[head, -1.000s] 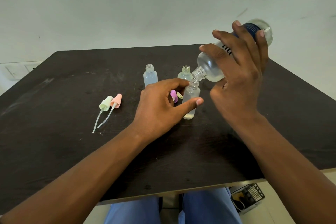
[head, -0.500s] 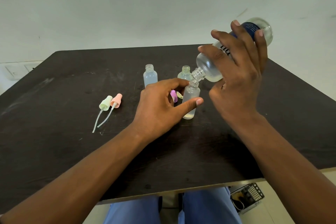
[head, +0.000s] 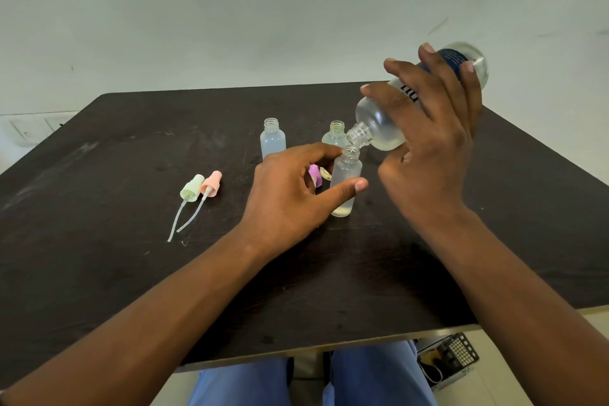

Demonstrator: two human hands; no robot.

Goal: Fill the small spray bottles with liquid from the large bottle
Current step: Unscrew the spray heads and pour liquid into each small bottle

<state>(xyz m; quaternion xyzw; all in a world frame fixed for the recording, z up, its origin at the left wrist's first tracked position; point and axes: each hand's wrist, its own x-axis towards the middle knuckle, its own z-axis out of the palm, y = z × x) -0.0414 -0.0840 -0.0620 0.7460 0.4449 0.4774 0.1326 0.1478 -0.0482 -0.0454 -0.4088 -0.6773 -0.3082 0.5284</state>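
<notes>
Pouring from the large clear labelled bottle [head: 382, 123] into a small frosted plastic spray bottle [head: 344, 184] on the dark table [head: 99, 273].
Right hand [head: 428, 148] wraps the tilted bottle's body; left hand [head: 290, 194] pinches the light, tippable vial mid-body, thumb opposite fingers, which seems the best hold.

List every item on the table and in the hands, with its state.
Large bottle: uncapped, tilted, mouth over the held bottle, in right hand.
Held bottle: upright, open, a little liquid at the bottom, in left hand.
Bluish bottle: upright, open.
Yellowish bottle: upright, open.
Green cap, peach cap: off, lying down.
Pink cap: off, partly hidden.
</notes>
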